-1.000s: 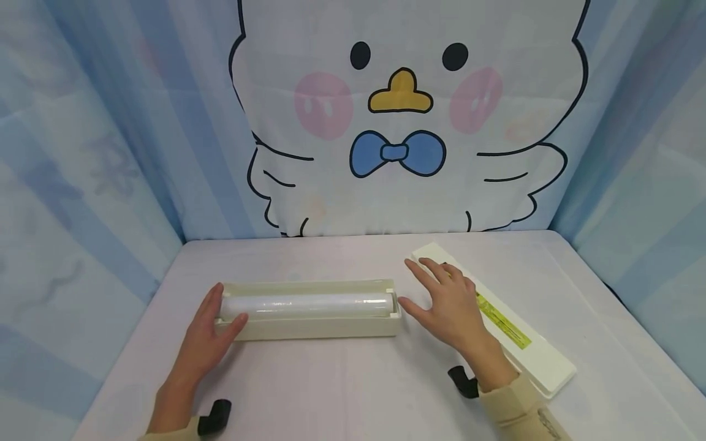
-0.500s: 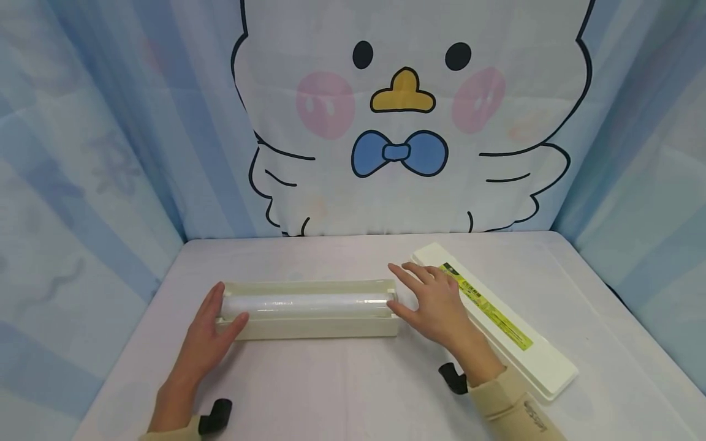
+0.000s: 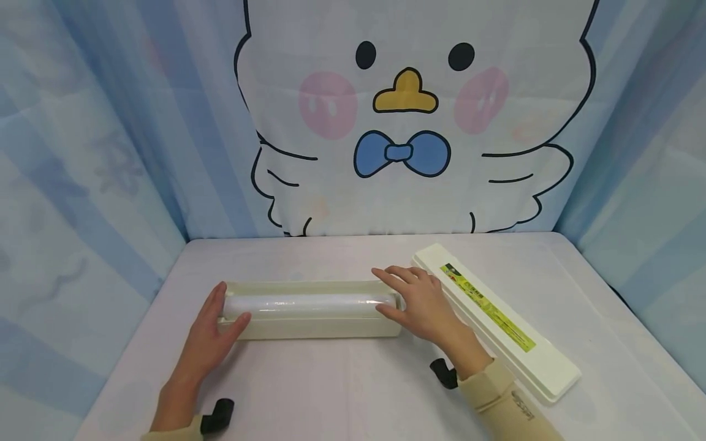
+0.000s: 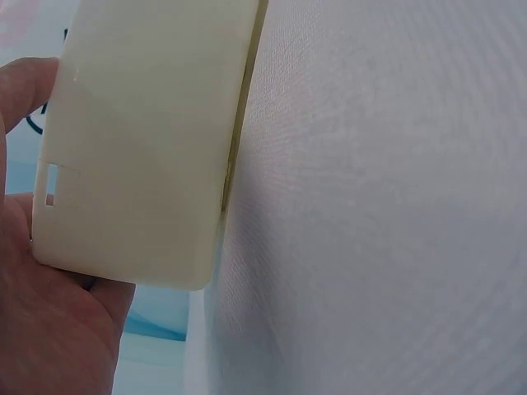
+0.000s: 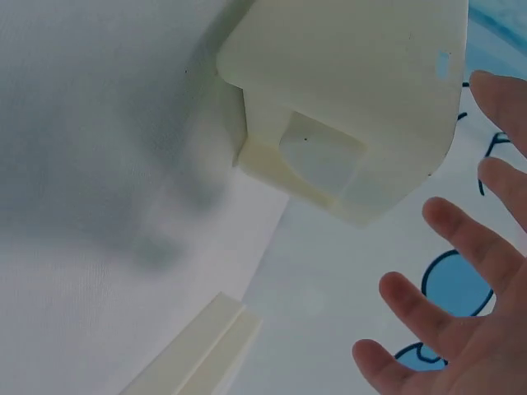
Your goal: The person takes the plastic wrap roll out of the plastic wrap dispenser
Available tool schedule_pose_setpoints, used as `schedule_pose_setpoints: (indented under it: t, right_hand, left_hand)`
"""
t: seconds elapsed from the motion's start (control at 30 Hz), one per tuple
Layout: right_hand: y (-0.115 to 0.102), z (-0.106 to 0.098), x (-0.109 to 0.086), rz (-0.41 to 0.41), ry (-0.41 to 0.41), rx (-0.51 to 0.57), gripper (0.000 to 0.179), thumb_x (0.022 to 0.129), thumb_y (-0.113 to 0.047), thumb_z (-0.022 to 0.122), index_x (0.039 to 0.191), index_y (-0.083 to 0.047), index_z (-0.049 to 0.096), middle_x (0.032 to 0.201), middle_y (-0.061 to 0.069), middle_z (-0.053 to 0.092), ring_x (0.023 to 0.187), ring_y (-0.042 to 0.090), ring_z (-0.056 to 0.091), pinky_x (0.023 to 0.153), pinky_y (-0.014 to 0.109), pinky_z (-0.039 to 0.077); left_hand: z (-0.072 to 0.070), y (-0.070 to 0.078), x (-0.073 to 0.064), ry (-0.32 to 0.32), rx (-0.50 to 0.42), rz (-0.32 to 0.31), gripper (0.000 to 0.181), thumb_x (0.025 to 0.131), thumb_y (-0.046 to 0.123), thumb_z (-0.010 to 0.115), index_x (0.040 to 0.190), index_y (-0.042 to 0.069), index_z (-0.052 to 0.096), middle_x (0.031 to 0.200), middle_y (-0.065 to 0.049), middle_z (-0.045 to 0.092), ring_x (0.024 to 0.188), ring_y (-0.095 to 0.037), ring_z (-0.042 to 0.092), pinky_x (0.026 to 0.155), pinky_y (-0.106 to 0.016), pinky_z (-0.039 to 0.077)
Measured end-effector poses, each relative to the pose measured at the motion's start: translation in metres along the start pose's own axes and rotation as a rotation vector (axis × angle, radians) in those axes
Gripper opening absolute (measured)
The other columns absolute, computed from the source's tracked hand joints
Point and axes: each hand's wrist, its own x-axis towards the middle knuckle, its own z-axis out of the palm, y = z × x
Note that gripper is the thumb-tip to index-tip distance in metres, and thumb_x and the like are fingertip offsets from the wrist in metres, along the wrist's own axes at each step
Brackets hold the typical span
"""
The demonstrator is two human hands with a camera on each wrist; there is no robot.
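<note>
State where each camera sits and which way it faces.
Head: worn on the head, facing forward and down at the cling-film dispenser and lid; left hand and right hand show.
Left wrist: on that wrist, facing one dispenser end; part of left hand shows.
Right wrist: on that wrist, facing the other end; part of right hand shows.
Shared: head and right wrist show the blue bow.

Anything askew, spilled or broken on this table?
No spill or visible damage. One thing sits askew: the long white piece, probably the lid, lies diagonally on the table, off the box, whose clear roll is uncovered. The roll itself looks straight.
</note>
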Motion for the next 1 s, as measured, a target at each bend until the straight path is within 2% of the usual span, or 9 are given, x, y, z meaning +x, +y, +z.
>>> schedule_pose_setpoints:
  t: [0.23, 0.5, 0.73, 1.0]
  right_hand:
    - [-0.005, 0.000, 0.006, -0.029, -0.051, 0.025, 0.057, 0.092, -0.032, 0.075, 0.145, -0.022, 0.057, 0.137, 0.006, 0.060, 0.124, 0.041, 0.051, 0.097, 0.067, 0.040]
    - [-0.008, -0.004, 0.013, -0.027, -0.159, 0.033, 0.050, 0.093, -0.030, 0.075, 0.141, -0.024, 0.062, 0.134, 0.004, 0.063, 0.129, 0.042, 0.046, 0.104, 0.066, 0.033]
    - [-0.008, -0.005, 0.020, -0.046, -0.225, 0.029, 0.048, 0.089, -0.025, 0.079, 0.135, -0.022, 0.067, 0.130, 0.002, 0.066, 0.127, 0.041, 0.048, 0.102, 0.065, 0.034]
    - [-0.010, -0.002, 0.026, -0.021, -0.309, 0.005, 0.050, 0.086, -0.026, 0.082, 0.134, -0.023, 0.068, 0.129, 0.004, 0.068, 0.128, 0.042, 0.049, 0.103, 0.066, 0.032]
  left_hand:
    - [-0.002, 0.002, -0.002, -0.002, -0.001, -0.007, 0.091, 0.100, 0.042, 0.061, 0.161, 0.000, 0.007, 0.165, -0.027, 0.008, 0.150, -0.046, 0.009, 0.115, -0.066, 0.016]
    - [-0.002, 0.000, -0.001, -0.013, -0.004, -0.021, 0.092, 0.100, 0.044, 0.060, 0.161, 0.002, 0.006, 0.166, -0.025, 0.006, 0.151, -0.045, 0.007, 0.116, -0.066, 0.014]
    - [-0.003, 0.000, -0.001, -0.008, -0.023, -0.002, 0.091, 0.100, 0.042, 0.061, 0.161, 0.001, 0.008, 0.165, -0.026, 0.009, 0.150, -0.046, 0.009, 0.115, -0.066, 0.016]
    - [-0.003, -0.001, -0.001, -0.009, -0.042, 0.002, 0.090, 0.100, 0.040, 0.062, 0.161, 0.000, 0.010, 0.164, -0.027, 0.010, 0.150, -0.046, 0.010, 0.115, -0.066, 0.016]
